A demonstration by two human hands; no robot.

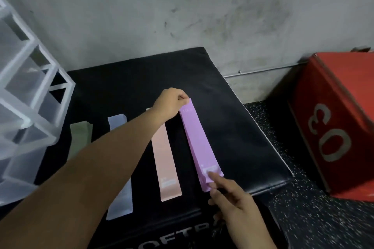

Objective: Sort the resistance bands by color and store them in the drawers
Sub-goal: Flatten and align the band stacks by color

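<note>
Purple band (199, 143) is stretched lengthwise over the right part of the black pad (232, 111), its far end pinched in the clenched left hand (172, 105) and its near end gripped between thumb and fingers of the right hand (234, 198). Just beside it on the left, a pink band (165, 159) is laid flat on the pad, then a pale blue band (119, 198) and a green band (80, 139), both partly hidden by the left forearm. Clear plastic drawers (26, 87) are seen at the left edge of the pad. A red box (334, 123) marked with white numerals is set on the speckled floor (323, 218) to the right, against a grey wall (162, 16)
</note>
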